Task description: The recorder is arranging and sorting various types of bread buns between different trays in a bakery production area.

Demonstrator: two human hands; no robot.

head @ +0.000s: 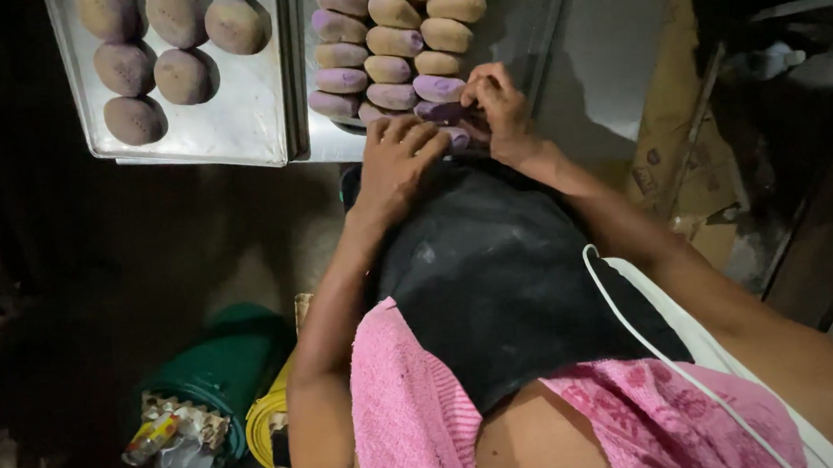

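My left hand [398, 161] rests knuckles-up at the near edge of a metal tray [529, 31], its fingers curled over a purple dough piece that is mostly hidden. My right hand [498, 109] pinches a purple dough piece [445, 111] in the front row. The tray holds three rows of oblong dough pieces [395, 40], tan and purple. A second metal tray [242, 109] to the left carries several round brown dough balls [181, 75]. A black apron and a pink towel cover my front.
A green bin [226, 369] with scraps and a plastic bottle [152, 438] stands on the dark floor at lower left, beside a yellow container [268, 420]. Cardboard [673, 128] leans at the right. A white cord [639, 336] runs across my apron.
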